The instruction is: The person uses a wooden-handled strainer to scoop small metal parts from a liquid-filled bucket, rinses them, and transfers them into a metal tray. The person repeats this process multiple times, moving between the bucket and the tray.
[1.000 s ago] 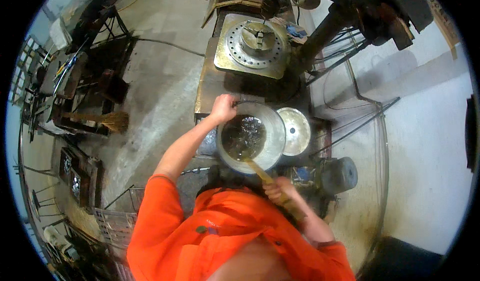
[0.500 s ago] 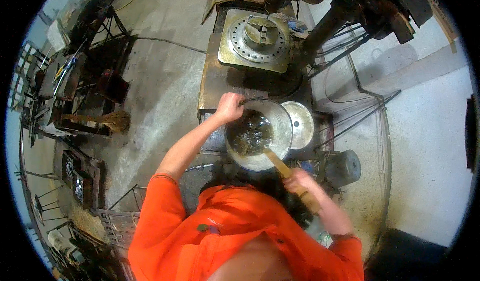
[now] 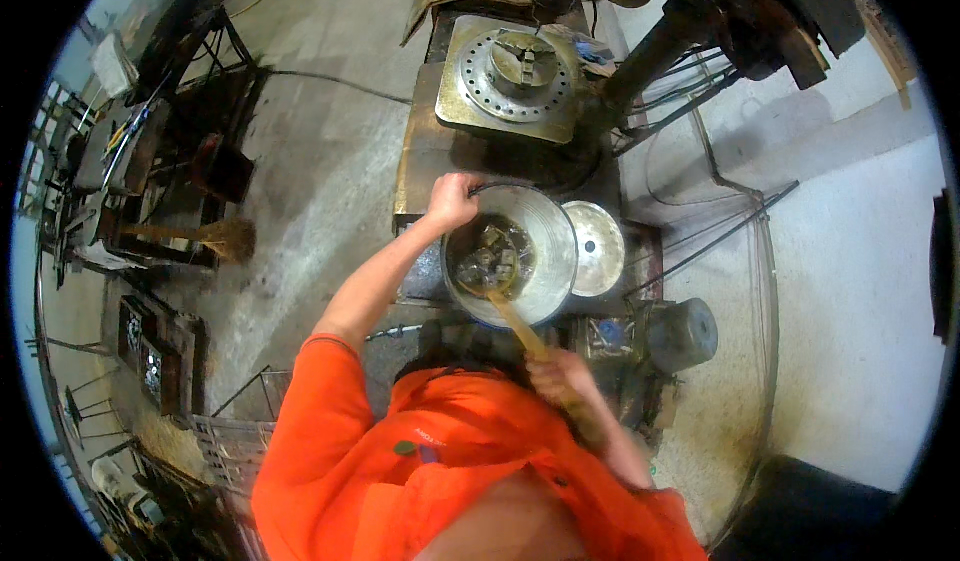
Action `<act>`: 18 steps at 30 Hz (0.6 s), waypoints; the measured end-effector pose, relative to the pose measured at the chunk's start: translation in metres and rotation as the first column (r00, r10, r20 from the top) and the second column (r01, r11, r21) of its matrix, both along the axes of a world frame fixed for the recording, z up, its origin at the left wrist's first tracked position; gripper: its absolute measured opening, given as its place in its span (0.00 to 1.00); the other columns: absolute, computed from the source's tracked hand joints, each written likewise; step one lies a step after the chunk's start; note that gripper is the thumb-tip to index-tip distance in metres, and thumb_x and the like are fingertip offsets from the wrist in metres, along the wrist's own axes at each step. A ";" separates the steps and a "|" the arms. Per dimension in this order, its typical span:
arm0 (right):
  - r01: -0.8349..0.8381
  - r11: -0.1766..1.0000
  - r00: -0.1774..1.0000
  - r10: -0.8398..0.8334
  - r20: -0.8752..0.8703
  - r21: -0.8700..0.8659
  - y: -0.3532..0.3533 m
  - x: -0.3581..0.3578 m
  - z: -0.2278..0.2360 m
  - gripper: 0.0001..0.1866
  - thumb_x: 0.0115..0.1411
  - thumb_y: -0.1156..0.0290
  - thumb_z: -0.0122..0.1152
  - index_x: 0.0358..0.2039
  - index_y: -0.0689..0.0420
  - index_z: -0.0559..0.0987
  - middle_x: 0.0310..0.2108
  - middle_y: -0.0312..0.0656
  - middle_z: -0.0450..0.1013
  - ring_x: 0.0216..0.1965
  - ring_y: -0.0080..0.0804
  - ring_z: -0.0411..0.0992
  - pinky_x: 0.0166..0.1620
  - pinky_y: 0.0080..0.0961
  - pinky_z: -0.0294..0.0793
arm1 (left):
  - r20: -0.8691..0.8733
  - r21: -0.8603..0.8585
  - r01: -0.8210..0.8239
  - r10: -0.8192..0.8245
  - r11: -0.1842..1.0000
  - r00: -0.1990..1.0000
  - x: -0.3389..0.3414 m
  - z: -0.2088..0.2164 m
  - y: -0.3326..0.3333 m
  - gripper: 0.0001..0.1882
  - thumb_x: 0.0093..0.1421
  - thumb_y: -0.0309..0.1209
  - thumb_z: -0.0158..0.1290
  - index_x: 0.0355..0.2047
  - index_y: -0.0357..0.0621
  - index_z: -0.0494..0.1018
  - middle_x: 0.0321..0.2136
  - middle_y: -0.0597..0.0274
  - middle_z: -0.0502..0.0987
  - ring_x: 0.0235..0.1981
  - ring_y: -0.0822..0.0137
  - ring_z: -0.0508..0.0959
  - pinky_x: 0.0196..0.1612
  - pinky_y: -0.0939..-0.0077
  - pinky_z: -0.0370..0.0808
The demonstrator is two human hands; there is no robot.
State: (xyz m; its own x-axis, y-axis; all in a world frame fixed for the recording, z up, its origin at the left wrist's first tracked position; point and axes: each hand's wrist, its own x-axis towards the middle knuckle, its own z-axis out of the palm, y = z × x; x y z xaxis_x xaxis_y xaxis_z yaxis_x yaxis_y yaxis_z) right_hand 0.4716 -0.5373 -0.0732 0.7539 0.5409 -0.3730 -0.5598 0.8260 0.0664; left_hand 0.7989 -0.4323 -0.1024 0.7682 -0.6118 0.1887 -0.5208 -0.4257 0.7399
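My left hand [image 3: 454, 202] is closed on the upper left rim of a round metal bucket [image 3: 556, 246], where a dark handle seems to be. Murky brown liquid covers part of the bucket's bottom, and several small grey metal blocks [image 3: 495, 253] show in it. With my right hand [image 3: 560, 377] I grip a flat, pale wooden stick [image 3: 517, 327]. It slants over the bucket's near rim, and its far end reaches down to the blocks. Whether that end touches them I cannot tell.
Beyond the bucket stands a square machine table with a round chuck [image 3: 520, 67]. A pale disc [image 3: 598, 251] with a centre hole lies right of the bucket. A dark cylindrical container [image 3: 684, 336] stands farther right. A broom [image 3: 228, 239] lies at left.
The stick's end has moved left and deeper into the bucket, with my right hand shifting left. The liquid has calmed and the blocks show more clearly. Bucket and left hand sit slightly farther left.
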 end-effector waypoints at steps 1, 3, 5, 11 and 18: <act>-0.004 0.999 1.000 0.005 0.016 -0.035 -0.002 -0.004 0.006 0.11 0.55 0.67 0.47 0.37 0.59 0.66 0.19 0.31 0.53 0.16 0.17 0.51 0.16 0.17 0.52 | 0.012 0.003 -0.014 0.014 1.000 1.000 0.000 0.000 0.002 0.12 0.40 0.25 0.54 0.29 0.41 0.75 0.24 0.47 0.74 0.28 0.51 0.75 0.32 0.65 0.72; 0.008 0.995 0.999 -0.004 0.033 -0.100 -0.002 -0.016 0.025 0.12 0.56 0.68 0.47 0.39 0.59 0.66 0.19 0.31 0.53 0.15 0.18 0.51 0.16 0.17 0.53 | -0.024 0.039 -0.042 0.043 0.998 0.999 -0.002 0.006 0.005 0.14 0.40 0.26 0.54 0.31 0.42 0.75 0.25 0.48 0.74 0.29 0.52 0.75 0.33 0.65 0.72; -0.031 0.996 0.999 0.029 -0.019 -0.087 -0.014 -0.009 0.015 0.14 0.57 0.66 0.44 0.41 0.60 0.65 0.20 0.32 0.54 0.15 0.19 0.51 0.16 0.19 0.54 | -0.009 0.102 -0.043 0.044 0.994 0.999 0.005 0.000 0.006 0.13 0.40 0.26 0.54 0.30 0.42 0.75 0.25 0.48 0.74 0.28 0.52 0.75 0.33 0.65 0.72; 0.032 0.995 0.956 -0.003 -0.292 0.097 -0.037 0.012 -0.002 0.17 0.51 0.69 0.44 0.40 0.66 0.64 0.20 0.33 0.55 0.16 0.19 0.53 0.16 0.18 0.53 | 0.005 0.097 0.027 -0.027 0.995 1.000 0.001 0.006 0.007 0.12 0.41 0.27 0.52 0.29 0.43 0.75 0.25 0.48 0.74 0.29 0.51 0.75 0.33 0.63 0.72; -0.164 0.985 0.944 0.170 -0.282 0.046 -0.091 0.017 -0.002 0.15 0.47 0.73 0.51 0.36 0.65 0.66 0.22 0.33 0.57 0.19 0.20 0.55 0.21 0.19 0.55 | 0.000 0.029 0.046 -0.046 0.999 0.999 -0.003 -0.010 0.009 0.13 0.41 0.28 0.53 0.30 0.45 0.75 0.24 0.48 0.73 0.28 0.50 0.74 0.32 0.61 0.71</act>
